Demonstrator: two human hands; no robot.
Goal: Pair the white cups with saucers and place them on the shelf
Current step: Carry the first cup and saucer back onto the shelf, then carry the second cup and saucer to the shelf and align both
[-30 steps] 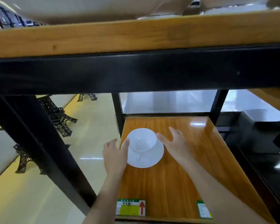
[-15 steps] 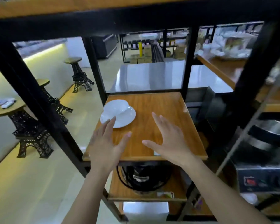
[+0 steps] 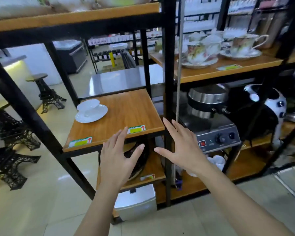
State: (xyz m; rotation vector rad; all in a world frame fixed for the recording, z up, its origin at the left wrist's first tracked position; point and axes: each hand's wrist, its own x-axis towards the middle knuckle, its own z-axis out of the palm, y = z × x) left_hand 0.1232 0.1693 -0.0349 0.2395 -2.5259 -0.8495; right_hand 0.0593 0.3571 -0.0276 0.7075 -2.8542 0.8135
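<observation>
Shelf (image 3: 126, 109): wooden board in a black frame; one white pair on it, at the left rear.
Saucers: one white saucer (image 3: 94, 114), flat, close to the left edge.
Cups: one white cup (image 3: 88, 105), seated on the saucer.
Left hand (image 3: 117, 159): released, fingers spread, holding nothing, in front of the shelf.
Right hand (image 3: 182, 149): released, fingers spread, empty, near the black upright.
Risk: in my judgement, a knock to the frame could slide the pair off the left side.
Further white cups: some pale ware behind the right wrist; count cannot be told.
</observation>
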